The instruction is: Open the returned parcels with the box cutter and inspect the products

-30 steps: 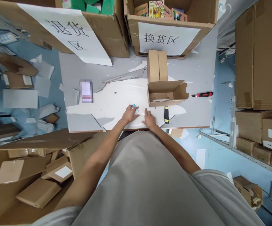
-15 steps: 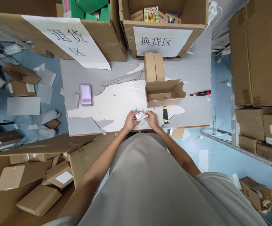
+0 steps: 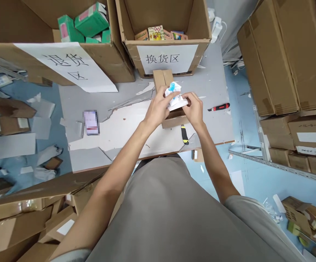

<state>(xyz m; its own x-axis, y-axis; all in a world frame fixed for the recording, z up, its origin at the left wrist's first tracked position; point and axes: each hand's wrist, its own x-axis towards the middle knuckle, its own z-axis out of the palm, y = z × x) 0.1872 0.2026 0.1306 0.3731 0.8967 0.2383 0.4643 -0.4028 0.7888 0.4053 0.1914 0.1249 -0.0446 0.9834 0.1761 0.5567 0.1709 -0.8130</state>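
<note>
A crumpled white and light-blue packet (image 3: pixel 176 98), perhaps paper or thin plastic, is held up between both hands above the table. My left hand (image 3: pixel 158 107) grips its left side, thumb and fingers closed on it. My right hand (image 3: pixel 193 107) pinches its lower right edge. Just below and behind the hands stands an open cardboard box (image 3: pixel 174 122), partly hidden by them. A second, closed cardboard box (image 3: pixel 163 77) lies behind it. Nearer me is a yellow and black box cutter (image 3: pixel 184 134).
Two large labelled cartons stand at the back: the left carton (image 3: pixel 122 65) holds green boxes, the right carton (image 3: pixel 198 54) colourful small packs. A red and black box cutter (image 3: pixel 219 107) lies at right, a phone (image 3: pixel 91 122) at left. Stacked cartons (image 3: pixel 286 62) line the right side.
Both hands have risen and moved forward from the table's front edge, carrying the white and blue packet over the open box. The camera view has shifted.
</note>
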